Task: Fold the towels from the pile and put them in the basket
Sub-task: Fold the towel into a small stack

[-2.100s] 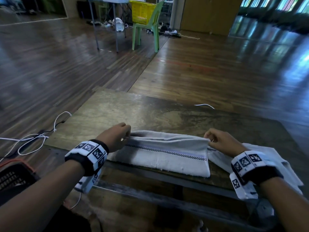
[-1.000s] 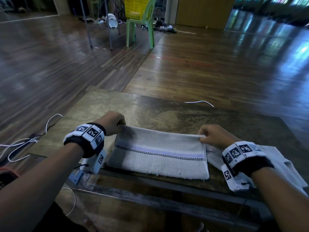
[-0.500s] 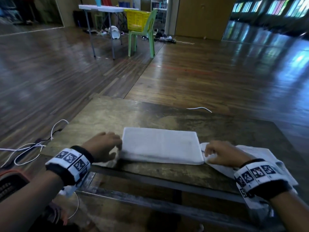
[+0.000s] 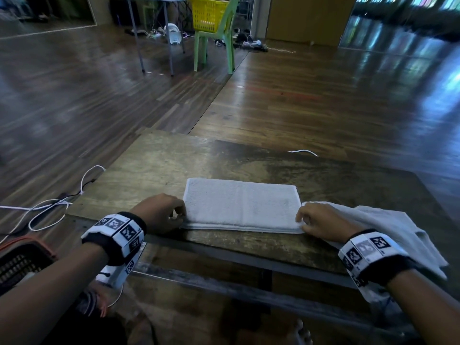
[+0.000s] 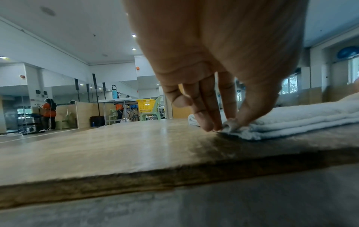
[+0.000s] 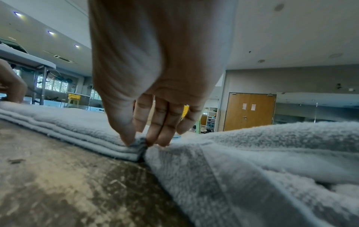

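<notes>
Now we have the folded towel [image 4: 241, 205] lying flat on the near part of the wooden table [image 4: 161, 160], a long rectangle in several layers with its open edges toward us; it looks soft, light and limp terry, so we judge it will sag and slide apart unless taken at both ends or carried from beneath; the short ends are the natural places to take hold for the next fold; our left hand [image 4: 160, 214] is at the near left corner, thumb and fingers [image 5: 205, 121] pinching a tuft of the cloth; our right hand [image 4: 321, 222] is at the near right corner, thumb and fingers [image 6: 157, 135] pinching the stacked edge there; just to the right, touching that end, lies the loose towel pile [image 4: 388, 227], rumpled and draped toward the table's right edge, and our right wrist rests over it; a dark basket [image 4: 17, 262] with an orange rim sits low at the near left, beside the table; white cables [image 4: 47, 207] trail on the floor to the left
</notes>
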`<act>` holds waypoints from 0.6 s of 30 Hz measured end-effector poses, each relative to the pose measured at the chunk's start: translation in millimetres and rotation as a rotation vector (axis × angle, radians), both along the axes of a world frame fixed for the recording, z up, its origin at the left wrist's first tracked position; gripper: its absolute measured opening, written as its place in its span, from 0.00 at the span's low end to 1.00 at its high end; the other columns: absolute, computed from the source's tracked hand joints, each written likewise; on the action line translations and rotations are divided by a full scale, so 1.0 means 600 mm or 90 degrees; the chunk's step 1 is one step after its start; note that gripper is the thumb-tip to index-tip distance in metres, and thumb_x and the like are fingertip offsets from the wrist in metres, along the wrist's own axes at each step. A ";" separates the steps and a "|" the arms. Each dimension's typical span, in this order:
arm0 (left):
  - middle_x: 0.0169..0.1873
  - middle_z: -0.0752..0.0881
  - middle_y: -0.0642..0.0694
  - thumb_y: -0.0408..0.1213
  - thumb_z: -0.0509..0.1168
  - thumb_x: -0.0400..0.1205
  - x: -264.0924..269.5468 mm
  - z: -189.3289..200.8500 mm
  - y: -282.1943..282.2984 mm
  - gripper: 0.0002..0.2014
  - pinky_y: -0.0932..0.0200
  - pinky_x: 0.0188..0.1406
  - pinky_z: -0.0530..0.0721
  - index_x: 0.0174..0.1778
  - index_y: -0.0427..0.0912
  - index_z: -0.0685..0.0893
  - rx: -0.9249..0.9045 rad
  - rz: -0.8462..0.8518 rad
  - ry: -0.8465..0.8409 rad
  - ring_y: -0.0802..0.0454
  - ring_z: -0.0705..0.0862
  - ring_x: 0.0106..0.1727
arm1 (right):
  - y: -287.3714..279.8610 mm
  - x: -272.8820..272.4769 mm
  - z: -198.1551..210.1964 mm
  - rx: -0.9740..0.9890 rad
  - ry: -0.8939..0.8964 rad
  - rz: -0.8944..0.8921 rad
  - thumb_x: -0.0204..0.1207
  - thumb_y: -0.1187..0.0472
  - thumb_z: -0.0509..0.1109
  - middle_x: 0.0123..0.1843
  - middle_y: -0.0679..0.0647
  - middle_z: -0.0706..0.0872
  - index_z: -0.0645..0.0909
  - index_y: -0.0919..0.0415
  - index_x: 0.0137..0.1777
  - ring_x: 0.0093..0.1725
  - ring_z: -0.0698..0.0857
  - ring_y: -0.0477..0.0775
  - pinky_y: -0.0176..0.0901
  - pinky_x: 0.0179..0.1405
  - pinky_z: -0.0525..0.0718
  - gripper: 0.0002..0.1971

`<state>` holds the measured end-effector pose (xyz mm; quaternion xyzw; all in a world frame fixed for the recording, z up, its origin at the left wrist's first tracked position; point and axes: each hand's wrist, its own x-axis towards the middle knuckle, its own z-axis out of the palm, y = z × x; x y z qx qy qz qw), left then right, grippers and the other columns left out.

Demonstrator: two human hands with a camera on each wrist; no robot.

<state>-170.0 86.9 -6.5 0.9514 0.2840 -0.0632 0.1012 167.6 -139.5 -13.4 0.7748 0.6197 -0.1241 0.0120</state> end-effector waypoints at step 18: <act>0.52 0.83 0.52 0.44 0.64 0.79 -0.009 -0.016 -0.028 0.08 0.60 0.40 0.77 0.52 0.51 0.85 0.047 -0.106 -0.045 0.51 0.83 0.46 | -0.017 0.009 0.002 0.056 -0.063 0.008 0.72 0.59 0.68 0.50 0.50 0.86 0.86 0.51 0.49 0.53 0.84 0.55 0.46 0.50 0.76 0.09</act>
